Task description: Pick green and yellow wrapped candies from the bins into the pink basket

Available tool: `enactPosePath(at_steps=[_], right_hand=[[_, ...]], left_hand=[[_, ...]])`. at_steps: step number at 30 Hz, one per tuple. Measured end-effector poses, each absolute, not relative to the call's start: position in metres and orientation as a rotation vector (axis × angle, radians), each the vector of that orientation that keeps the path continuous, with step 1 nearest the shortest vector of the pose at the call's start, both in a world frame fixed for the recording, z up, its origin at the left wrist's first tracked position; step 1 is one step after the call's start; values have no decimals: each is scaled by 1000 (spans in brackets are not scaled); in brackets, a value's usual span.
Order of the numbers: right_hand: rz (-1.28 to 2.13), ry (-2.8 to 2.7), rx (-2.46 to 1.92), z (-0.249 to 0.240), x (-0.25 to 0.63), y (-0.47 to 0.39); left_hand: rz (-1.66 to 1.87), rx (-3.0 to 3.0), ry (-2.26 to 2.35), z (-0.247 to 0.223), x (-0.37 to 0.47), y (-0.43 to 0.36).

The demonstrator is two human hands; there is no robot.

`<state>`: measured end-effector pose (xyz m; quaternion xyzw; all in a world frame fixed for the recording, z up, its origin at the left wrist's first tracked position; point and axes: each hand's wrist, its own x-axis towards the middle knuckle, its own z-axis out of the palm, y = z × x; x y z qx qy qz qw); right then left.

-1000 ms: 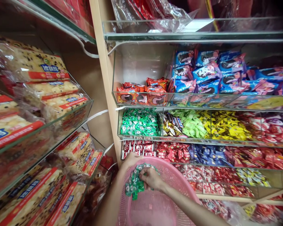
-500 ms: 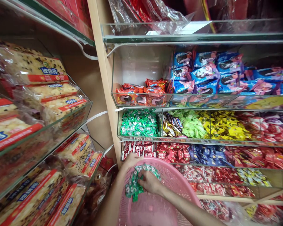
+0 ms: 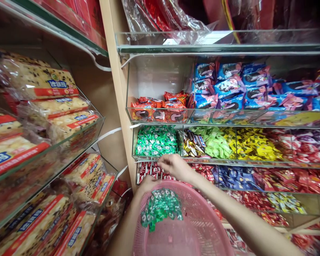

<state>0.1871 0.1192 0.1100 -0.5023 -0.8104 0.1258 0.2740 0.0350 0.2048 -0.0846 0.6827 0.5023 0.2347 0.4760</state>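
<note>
My left hand (image 3: 148, 183) is closed on the far left rim of a pink plastic basket (image 3: 213, 209), which has mesh sides. A heap of green-wrapped candies (image 3: 164, 206) lies in the basket, toward its far left part. My right hand (image 3: 174, 166) is above the basket's far rim, in front of the shelf row of red-and-white packets (image 3: 147, 170). Its fingers are curled together and no candy shows in them. Just above it is a clear bin of the same green candies (image 3: 156, 140).
Several clear bins hold brown-and-gold bars (image 3: 193, 143), light green sweets (image 3: 213, 142), yellow sweets (image 3: 256, 144) and blue packets (image 3: 237, 177). Glass shelf edges (image 3: 218, 122) jut out above. At the left, wrapped puffed-grain cakes (image 3: 56, 83) fill slanted shelves beside a wooden upright (image 3: 117, 81).
My right hand has risen out of the basket, away from the green candies, to the front of the shelf. My left hand stays on the rim.
</note>
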Motion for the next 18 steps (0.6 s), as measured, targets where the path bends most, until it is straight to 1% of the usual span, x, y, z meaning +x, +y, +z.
enactPosePath(at_steps=[3, 5, 7, 10, 18], right_hand=[[-162, -2220, -1541, 139, 197, 141], [-447, -2279, -1661, 146, 201, 155], [-645, -2347, -1710, 146, 203, 167], [-771, -2416, -1709, 141, 204, 177], [-854, -2426, -1696, 130, 206, 187]], left_hand=[[534, 1744, 1282, -83, 34, 203], [533, 1754, 1295, -83, 34, 203], [529, 1754, 1298, -85, 33, 204], [521, 1783, 1288, -86, 33, 206], [524, 1810, 1277, -82, 34, 204]])
